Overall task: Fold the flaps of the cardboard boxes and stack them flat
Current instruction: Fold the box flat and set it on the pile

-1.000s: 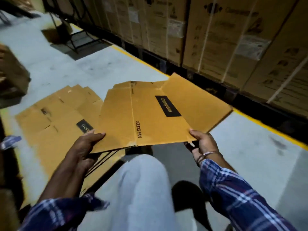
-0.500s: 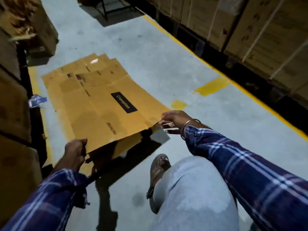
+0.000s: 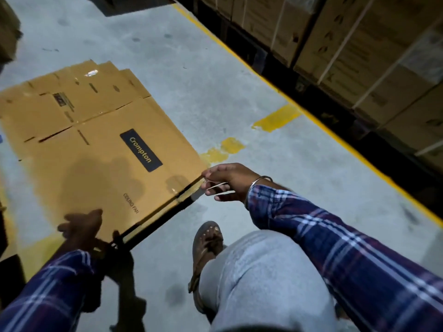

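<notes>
A flattened brown cardboard box (image 3: 115, 164) with a dark "Crompton" label lies on top of a stack of flattened boxes (image 3: 72, 99) on the floor. Its near edge sits slightly raised, with a dark gap under it. My left hand (image 3: 81, 228) is at the box's near left corner, blurred, its fingers spread and its thumb over the cardboard. At the near right corner, my right hand (image 3: 230, 180) has loose, nearly straight fingers, and only the thumb tip touches the corner.
Strapped cartons (image 3: 347, 44) stand on dark pallets along the right, behind a yellow floor line (image 3: 275, 85). My bent knee (image 3: 259, 271) and sandalled foot (image 3: 208, 238) are just in front of the stack. Grey concrete floor (image 3: 215, 92) lies between the stack and the cartons.
The box I held up in front of me has come down to the left onto the stack. Both hands have loosened from its near edge.
</notes>
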Action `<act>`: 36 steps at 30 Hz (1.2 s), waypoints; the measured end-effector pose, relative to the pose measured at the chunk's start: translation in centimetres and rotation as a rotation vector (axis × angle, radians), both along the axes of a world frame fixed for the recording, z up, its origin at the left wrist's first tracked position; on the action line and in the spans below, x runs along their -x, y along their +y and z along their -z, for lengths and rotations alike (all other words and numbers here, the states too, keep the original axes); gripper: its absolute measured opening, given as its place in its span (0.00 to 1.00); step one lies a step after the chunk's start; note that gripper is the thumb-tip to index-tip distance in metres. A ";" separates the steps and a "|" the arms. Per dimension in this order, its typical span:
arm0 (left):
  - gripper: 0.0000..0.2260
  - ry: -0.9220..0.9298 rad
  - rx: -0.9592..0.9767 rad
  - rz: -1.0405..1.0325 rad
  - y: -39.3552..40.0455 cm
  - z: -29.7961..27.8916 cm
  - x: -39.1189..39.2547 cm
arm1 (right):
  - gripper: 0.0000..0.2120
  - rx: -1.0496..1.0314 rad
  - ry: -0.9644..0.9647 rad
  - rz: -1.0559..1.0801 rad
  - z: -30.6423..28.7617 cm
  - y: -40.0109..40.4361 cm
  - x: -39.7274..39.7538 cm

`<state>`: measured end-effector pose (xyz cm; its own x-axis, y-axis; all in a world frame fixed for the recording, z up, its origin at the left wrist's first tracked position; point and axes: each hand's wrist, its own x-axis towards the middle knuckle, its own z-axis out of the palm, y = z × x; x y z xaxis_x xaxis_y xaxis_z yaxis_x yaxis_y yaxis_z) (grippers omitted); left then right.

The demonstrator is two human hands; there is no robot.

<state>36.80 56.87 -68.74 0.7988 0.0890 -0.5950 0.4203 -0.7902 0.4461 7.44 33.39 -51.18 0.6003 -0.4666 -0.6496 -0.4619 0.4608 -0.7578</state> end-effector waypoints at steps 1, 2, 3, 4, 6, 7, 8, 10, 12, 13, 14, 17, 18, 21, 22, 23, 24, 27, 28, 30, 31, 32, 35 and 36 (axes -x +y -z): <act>0.31 0.022 0.041 0.120 -1.0 -0.9 1.5 | 0.10 -0.004 -0.010 0.024 -0.2 0.0 0.1; 0.22 0.038 0.119 0.232 -2.0 -1.3 2.8 | 0.12 -0.007 -0.022 0.051 -0.4 0.0 0.2; 0.15 0.095 0.209 0.323 -3.0 -2.0 4.7 | 0.13 -0.010 -0.037 0.088 -0.6 0.0 0.5; 0.11 0.168 0.301 0.378 -3.8 -2.2 6.2 | 0.14 -0.016 -0.050 0.127 -0.9 0.0 0.8; 0.07 0.322 0.467 0.404 -5.2 -3.6 9.1 | 0.14 -0.018 -0.070 0.201 -1.5 0.1 1.9; 0.06 0.357 0.526 0.431 -6.0 -4.5 10.5 | 0.14 -0.016 -0.071 0.231 -1.8 0.2 2.6; 0.05 0.348 0.577 0.491 -6.8 -5.8 11.9 | 0.14 -0.008 -0.077 0.260 -2.3 0.3 3.5; 0.06 0.301 0.641 0.622 -8.0 -9.2 14.6 | 0.14 0.007 -0.098 0.299 -3.3 0.7 5.4; 0.09 0.242 0.697 0.715 -9.1 -13.6 16.6 | 0.14 0.024 -0.124 0.328 -4.7 1.1 7.5; 0.10 0.212 0.720 0.781 -9.7 -16.1 17.6 | 0.14 0.040 -0.139 0.348 -5.6 1.3 8.9; 0.11 0.184 0.736 0.840 -10.3 -18.4 18.3 | 0.14 0.053 -0.160 0.365 -6.5 1.5 10.2; 0.12 0.090 0.808 1.000 -12.1 -25.0 20.4 | 0.14 0.145 -0.210 0.394 -10.0 1.7 15.1; 0.12 0.063 0.823 1.051 -12.4 -26.9 21.3 | 0.13 0.183 -0.221 0.398 -11.2 1.8 16.9; 0.13 0.032 0.886 1.236 -13.9 -32.2 26.2 | 0.11 0.322 -0.236 0.433 -15.2 2.2 24.0; 0.13 0.028 0.907 1.292 -14.3 -33.6 28.1 | 0.10 0.363 -0.233 0.452 -16.4 2.5 26.4; 0.13 0.029 0.929 1.348 -14.8 -34.9 30.6 | 0.10 0.412 -0.225 0.488 -17.7 3.0 29.6; 0.13 0.043 0.951 1.391 -15.1 -36.0 32.9 | 0.10 0.457 -0.215 0.522 -18.6 3.4 32.4; 0.15 0.097 1.003 1.526 -15.9 -38.4 40.5 | 0.10 0.573 -0.177 0.665 -21.0 5.6 41.2; 0.17 0.127 1.018 1.580 -16.2 -39.0 43.5 | 0.10 0.610 -0.157 0.722 -21.7 6.7 44.5; 0.18 0.186 1.029 1.680 -16.3 -39.6 49.1 | 0.10 0.667 -0.116 0.828 -22.6 9.1 50.4; 0.18 0.220 1.038 1.727 -16.3 -39.9 51.6 | 0.10 0.699 -0.087 0.872 -22.9 10.3 53.1; 0.17 0.256 1.045 1.769 -16.1 -40.1 54.1 | 0.09 0.732 -0.051 0.915 -23.1 11.4 55.7; 0.15 0.371 1.065 1.909 -15.3 -40.8 62.0 | 0.08 0.832 0.090 1.056 -24.1 15.7 63.7; 0.15 0.412 1.066 1.952 -15.0 -41.1 64.2 | 0.08 0.867 0.151 1.099 -24.3 16.9 66.1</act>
